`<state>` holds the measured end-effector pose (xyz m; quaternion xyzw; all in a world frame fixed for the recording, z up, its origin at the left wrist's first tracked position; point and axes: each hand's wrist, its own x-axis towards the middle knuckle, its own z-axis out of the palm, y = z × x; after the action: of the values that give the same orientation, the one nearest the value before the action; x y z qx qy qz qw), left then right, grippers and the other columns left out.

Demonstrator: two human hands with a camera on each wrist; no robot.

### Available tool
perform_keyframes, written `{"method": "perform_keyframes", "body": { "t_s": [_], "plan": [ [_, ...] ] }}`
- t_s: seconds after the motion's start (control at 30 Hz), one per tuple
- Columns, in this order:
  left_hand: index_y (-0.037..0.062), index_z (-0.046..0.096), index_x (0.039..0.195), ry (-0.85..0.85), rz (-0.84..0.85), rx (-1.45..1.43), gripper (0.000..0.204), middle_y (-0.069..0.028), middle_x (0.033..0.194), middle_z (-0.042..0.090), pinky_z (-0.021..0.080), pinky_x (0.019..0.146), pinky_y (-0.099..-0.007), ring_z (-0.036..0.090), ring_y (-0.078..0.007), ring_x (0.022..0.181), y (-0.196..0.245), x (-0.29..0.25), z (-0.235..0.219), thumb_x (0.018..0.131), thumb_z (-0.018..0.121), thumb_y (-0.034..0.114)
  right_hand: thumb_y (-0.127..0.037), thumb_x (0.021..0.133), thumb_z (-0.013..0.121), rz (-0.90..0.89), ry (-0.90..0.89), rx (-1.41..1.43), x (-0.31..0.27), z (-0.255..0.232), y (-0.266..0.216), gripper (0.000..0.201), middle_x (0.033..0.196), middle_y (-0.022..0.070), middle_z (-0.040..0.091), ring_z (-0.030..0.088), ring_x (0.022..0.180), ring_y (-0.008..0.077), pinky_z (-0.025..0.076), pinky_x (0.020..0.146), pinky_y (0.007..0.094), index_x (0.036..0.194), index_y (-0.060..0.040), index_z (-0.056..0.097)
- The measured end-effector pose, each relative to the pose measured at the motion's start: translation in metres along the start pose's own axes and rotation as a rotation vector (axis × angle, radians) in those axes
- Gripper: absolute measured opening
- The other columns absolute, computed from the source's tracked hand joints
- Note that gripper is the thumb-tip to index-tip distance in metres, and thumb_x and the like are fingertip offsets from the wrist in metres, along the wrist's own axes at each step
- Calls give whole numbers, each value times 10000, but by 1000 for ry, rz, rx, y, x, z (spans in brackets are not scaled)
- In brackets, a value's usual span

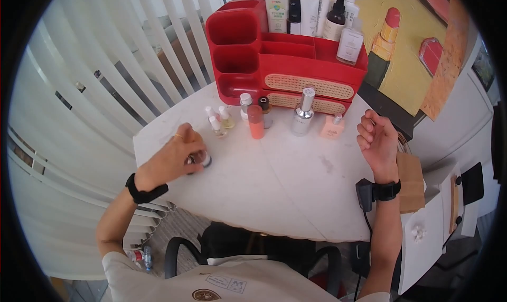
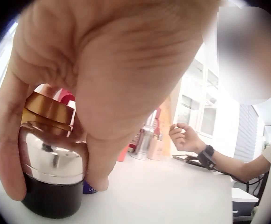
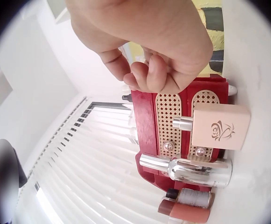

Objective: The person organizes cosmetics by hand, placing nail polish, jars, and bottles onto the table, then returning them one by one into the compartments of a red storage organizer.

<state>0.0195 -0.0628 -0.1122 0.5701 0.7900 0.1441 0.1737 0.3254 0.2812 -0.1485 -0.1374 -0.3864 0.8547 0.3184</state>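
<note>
My left hand (image 1: pixel 171 156) reaches down over the left part of the white table (image 1: pixel 264 180). In the left wrist view, its thumb and fingers grip the two sides of a silver-and-black cosmetic jar (image 2: pixel 53 161). Right behind the jar are a gold-coloured cap (image 2: pixel 49 109) and a bit of something blue (image 2: pixel 89 188), mostly hidden. My right hand (image 1: pixel 377 141) is raised by the table's right edge, palm up, fingers loosely curled around nothing. Nearest to it stands a pink square perfume bottle (image 3: pixel 219 126), beside a silver pump bottle (image 3: pixel 200 171).
A red organizer (image 1: pixel 311 64) with compartments and woven drawer fronts stands at the back, holding several bottles. Before it are an orange-pink tube (image 1: pixel 256 123) and several small bottles (image 1: pixel 215 125). White vertical blinds (image 1: pixel 105 90) line the left; a brown paper bag (image 1: pixel 410 183) is at right.
</note>
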Motion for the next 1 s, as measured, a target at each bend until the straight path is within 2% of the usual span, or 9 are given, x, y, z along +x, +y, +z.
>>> {"method": "perform_keyframes", "body": {
  "t_s": [0.07,0.17,0.27,0.6,0.8,0.87,0.9,0.97,1.0],
  "plan": [
    [50,652,1002,34,-72,-47,332,-154,1247,484,501,893,-383,558,-325,1048,-16,7,-5,708,805,79,-233,927,561,7,-19,-6,0,1,0,176,713,-31,443,374,569,63,295,477,209,973,-63,559],
    [61,661,988,179,75,164,304,-84,988,571,521,827,-343,418,-287,1227,-48,20,-5,727,800,134,-234,931,558,3,-14,-20,0,0,1,174,713,-31,444,371,568,63,291,476,208,971,-65,558],
    [43,663,985,99,-32,49,296,-86,1035,585,525,817,-340,434,-287,1194,-40,25,-11,739,795,139,-237,934,553,-4,6,-20,0,0,0,171,714,-33,446,368,566,62,290,476,206,966,-68,559],
    [39,674,1015,158,-58,38,302,-82,1028,593,526,804,-341,474,-265,1097,-35,23,-4,760,783,161,-236,939,546,-8,-27,-7,-1,2,-1,173,713,-33,450,377,570,59,301,473,205,969,-66,561],
    [58,671,1069,162,-47,130,367,-113,1067,597,513,918,-380,532,-286,1100,-34,21,-9,777,777,253,-234,941,547,-7,-52,15,-1,1,-1,182,712,-30,446,376,569,63,298,473,204,982,-57,560],
    [69,661,1161,-53,-116,247,466,-153,1178,582,481,995,-397,583,-329,1061,-22,22,-31,786,776,322,-235,941,548,-8,-51,17,-1,1,-1,184,711,-29,446,375,569,64,298,474,204,982,-56,561],
    [69,661,1161,-57,-112,249,466,-153,1178,582,481,995,-397,583,-329,1061,-21,20,-39,786,776,322,-234,940,551,-10,-46,18,-1,1,-2,183,712,-28,449,377,569,65,300,475,206,980,-56,562],
    [66,657,1186,273,-78,442,515,-184,1219,594,470,1012,-412,625,-330,1003,-18,13,-57,796,771,381,-233,938,554,-16,-33,22,-1,1,-1,182,713,-27,453,379,569,66,302,476,208,978,-55,563],
    [66,657,1186,267,-71,440,515,-184,1219,594,470,1012,-412,625,-330,1003,-1,13,-70,796,771,381,-229,935,558,-7,-41,31,-1,2,-1,180,714,-26,456,381,570,68,303,477,210,977,-54,566]
  ]
}}
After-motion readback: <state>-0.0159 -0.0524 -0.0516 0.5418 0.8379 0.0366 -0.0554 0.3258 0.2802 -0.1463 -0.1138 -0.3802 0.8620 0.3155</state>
